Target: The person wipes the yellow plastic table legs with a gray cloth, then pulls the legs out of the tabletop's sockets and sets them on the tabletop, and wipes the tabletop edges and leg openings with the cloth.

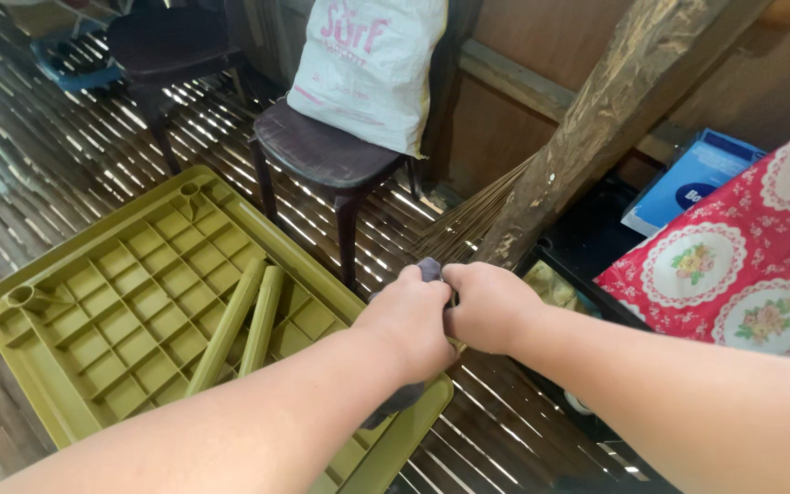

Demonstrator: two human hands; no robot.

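**Both fists on a grey cloth over an upturned table**

Left hand (411, 322) and right hand (489, 306) pressed together knuckle to knuckle, both closed tight around a grey cloth (429, 269). A bit of cloth poking up between the fists, another bit hanging down under the left wrist, right over the near corner of the table (93, 320).

Table olive green plastic, lying upside down on the floor (38, 155), ribbed grid underside facing up. Round leg sockets visible at the far corner and the left corner. Two loose legs (244, 320), same green, lying side by side on the grid, just left of the left hand. Can't tell whether anything else sits inside the grip besides the cloth.

Floor made of dark slats with light coming through the gaps. Dark plastic chair (322, 155) just beyond the table, white sack (372, 69) sitting on its seat. Second dark chair (166, 46) further back on the left. Rough wooden post (605, 119) leaning diagonally behind the hands, broom bristles (468, 220) fanned out at its base. Red floral cover (742, 265) at the right edge, blue box (688, 178) behind it.
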